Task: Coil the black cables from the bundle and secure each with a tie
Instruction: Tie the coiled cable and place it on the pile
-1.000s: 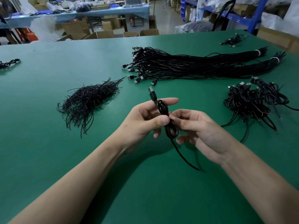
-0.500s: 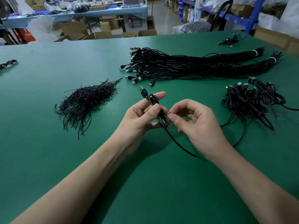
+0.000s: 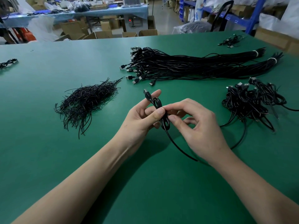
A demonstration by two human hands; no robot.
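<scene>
Head view: left hand [image 3: 140, 120] and right hand [image 3: 200, 128] both pinch the coiled black cable [image 3: 158, 103] above the green bench [image 3: 48, 159]; fingers of each hand clamped on it.

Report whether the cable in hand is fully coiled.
Partly coiled. The left hand and right hand pinch loops of the cable, but a long loose tail trails away below them.
</scene>
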